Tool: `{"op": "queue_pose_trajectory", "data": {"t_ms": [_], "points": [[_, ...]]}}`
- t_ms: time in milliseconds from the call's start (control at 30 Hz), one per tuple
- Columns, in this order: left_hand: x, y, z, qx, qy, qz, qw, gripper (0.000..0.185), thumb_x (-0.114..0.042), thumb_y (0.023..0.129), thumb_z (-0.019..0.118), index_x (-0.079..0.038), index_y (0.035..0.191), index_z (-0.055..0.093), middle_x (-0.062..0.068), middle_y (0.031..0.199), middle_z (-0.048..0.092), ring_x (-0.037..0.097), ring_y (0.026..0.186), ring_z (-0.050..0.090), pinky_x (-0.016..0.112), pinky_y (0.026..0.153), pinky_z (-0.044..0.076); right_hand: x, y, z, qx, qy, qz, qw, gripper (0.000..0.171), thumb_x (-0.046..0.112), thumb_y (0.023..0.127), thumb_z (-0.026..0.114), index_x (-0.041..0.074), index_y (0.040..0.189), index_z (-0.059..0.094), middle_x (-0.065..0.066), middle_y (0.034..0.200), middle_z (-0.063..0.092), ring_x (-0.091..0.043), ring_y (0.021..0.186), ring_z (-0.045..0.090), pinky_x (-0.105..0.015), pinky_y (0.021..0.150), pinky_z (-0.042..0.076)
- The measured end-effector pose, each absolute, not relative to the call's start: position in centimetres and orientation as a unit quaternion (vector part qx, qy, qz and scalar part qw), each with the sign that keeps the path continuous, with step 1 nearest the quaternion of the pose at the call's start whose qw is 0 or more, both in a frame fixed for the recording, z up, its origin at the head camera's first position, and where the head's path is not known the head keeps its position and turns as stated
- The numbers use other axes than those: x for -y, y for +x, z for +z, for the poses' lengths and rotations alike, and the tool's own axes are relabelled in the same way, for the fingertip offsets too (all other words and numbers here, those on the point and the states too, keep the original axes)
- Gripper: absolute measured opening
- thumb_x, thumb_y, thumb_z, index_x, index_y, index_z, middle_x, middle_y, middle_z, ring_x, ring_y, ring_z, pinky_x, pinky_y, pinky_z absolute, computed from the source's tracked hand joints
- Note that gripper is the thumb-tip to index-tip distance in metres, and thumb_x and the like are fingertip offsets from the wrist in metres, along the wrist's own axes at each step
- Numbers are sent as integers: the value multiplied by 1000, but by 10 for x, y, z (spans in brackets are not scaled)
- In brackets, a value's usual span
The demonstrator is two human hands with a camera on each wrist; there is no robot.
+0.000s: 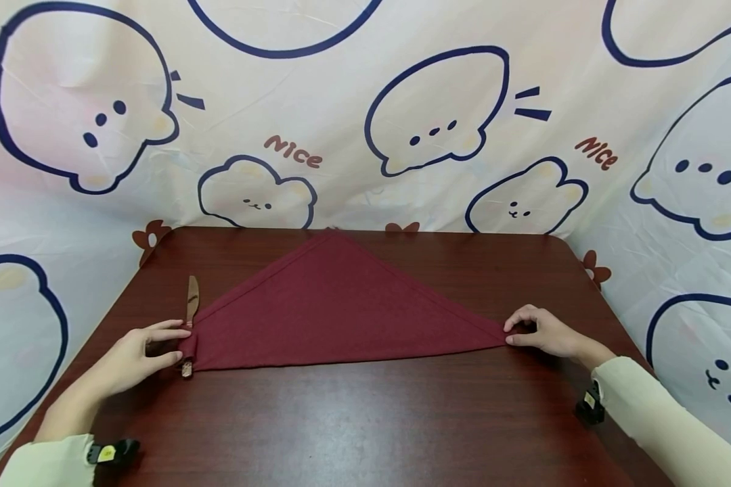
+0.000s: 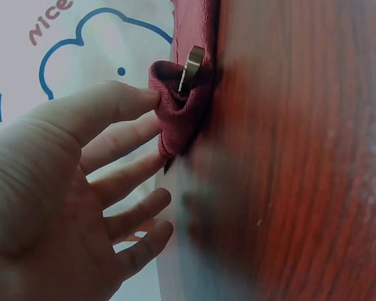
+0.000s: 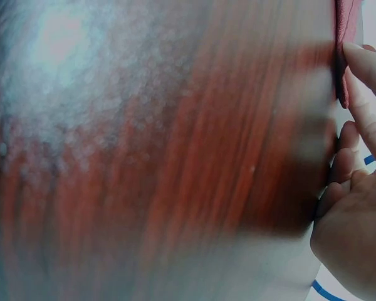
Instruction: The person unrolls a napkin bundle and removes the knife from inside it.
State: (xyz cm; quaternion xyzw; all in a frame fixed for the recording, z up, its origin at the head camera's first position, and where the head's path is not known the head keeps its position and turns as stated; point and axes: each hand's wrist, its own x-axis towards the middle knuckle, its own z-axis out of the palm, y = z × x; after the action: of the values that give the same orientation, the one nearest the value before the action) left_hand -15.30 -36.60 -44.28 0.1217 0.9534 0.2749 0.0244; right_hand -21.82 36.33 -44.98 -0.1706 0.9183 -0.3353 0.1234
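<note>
— Dark red cloth: the napkin lies flat on the table, folded into a wide triangle. Where does it sit against the hands?

— Stretched between them. Its long folded edge runs from the left hand across to the right hand, and its peak points away from both, toward the far table edge.

— And the left end?

— Curled up over a knife, right at the left fingertips. The left wrist view shows the knife's metal end poking out of the rolled corner. The left fingers are nearly straight and spread, the forefinger tip touching the roll, nothing gripped.

— Which way does the knife run?

— Lengthwise away from the left hand's side toward the backdrop, blade tip farthest, handle end nearest the person, crosswise to the napkin's long edge.

— The right hand?

— Its fingertips press the napkin's other sharp corner to the table; fingers lightly bent, whether they pinch the cloth I cannot tell.

— Anything around?

— Beyond the hands, a cartoon-printed backdrop wraps the table's far and side edges. Pale sleeves cover both wrists.
</note>
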Motion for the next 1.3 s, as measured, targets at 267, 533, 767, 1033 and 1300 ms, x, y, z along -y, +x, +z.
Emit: {"op": "queue_pose_trajectory", "data": {"t_ms": [267, 533, 767, 1033, 1300], "points": [[366, -152, -446, -952, 107, 286, 24, 30, -17, 98, 65, -3, 124, 69, 34, 141, 52, 55, 127, 48, 68, 94, 45, -364, -218, -450, -918, -166, -336, 129, 14, 23, 91, 76, 14, 101, 74, -5, 109, 61, -9, 98, 48, -26, 86, 41], [358, -152, -441, -951, 94, 293, 5, 34, -24, 100, 64, -3, 126, 67, 35, 141, 50, 56, 129, 45, 74, 95, 37, -364, -218, -448, -919, -170, -333, 125, 13, 23, 91, 76, 15, 101, 74, -4, 108, 62, -8, 98, 48, -26, 86, 41], [347, -154, -440, -952, 111, 284, -6, 35, -21, 95, 71, -3, 125, 68, 34, 139, 53, 55, 129, 47, 73, 96, 39, -363, -218, -449, -920, -169, -330, 126, 13, 24, 91, 76, 16, 100, 74, -4, 109, 62, -7, 99, 48, -26, 87, 42], [335, -156, -440, -953, 135, 270, 5, 38, -21, 90, 76, -2, 123, 70, 33, 136, 58, 53, 128, 49, 70, 98, 41, -364, -217, -450, -919, -166, -332, 129, 14, 24, 91, 77, 16, 101, 73, -4, 109, 62, -8, 99, 48, -25, 87, 42], [330, -153, -446, -965, 117, 235, 7, 47, -19, 82, 82, -2, 124, 69, 33, 138, 55, 54, 127, 39, 70, 100, 34, -363, -218, -449, -920, -165, -332, 127, 14, 24, 91, 77, 15, 101, 74, -4, 109, 62, -8, 99, 48, -26, 87, 42]]}}
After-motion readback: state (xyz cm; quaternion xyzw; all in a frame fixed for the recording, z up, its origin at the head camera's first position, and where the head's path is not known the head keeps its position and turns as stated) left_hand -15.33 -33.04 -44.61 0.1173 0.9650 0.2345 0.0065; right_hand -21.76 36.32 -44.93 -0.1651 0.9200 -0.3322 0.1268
